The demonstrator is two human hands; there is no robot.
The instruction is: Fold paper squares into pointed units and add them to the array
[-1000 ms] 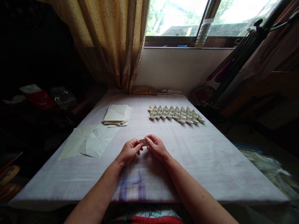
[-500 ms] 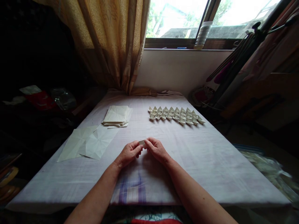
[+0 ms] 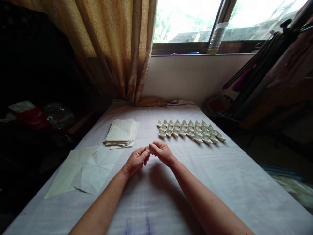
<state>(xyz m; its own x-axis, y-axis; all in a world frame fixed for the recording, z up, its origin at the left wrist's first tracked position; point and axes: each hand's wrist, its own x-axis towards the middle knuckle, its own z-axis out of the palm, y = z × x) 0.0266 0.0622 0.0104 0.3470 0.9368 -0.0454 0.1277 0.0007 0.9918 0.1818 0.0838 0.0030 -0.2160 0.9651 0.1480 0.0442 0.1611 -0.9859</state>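
Note:
Between my hands, above the cloth-covered table, is a small folded piece of paper (image 3: 147, 148), mostly hidden by fingers. My left hand (image 3: 137, 160) pinches its left end, thumb on top. My right hand (image 3: 161, 152) grips its right end, with the fingers closed round it. Beyond and to the right stand rows of small folded paper boats (image 3: 189, 131), pointed at their tips. To the left of my hands lies a stack of pale paper sheets (image 3: 120, 130). Nearer me, two creased paper sheets (image 3: 94, 171) lie flat and overlap.
A pale cloth covers the table (image 3: 220, 182). A gold curtain (image 3: 117, 49) hangs to its far edge at the left. A clear plastic container (image 3: 217, 38) stands on the window sill. Dark poles and hanging cloths (image 3: 266, 58) are at the right, a red item (image 3: 31, 117) at the left.
The camera view has tilted and come closer, so the boats and sheets sit lower in view. My right hand has shifted slightly over the paper, covering more of it.

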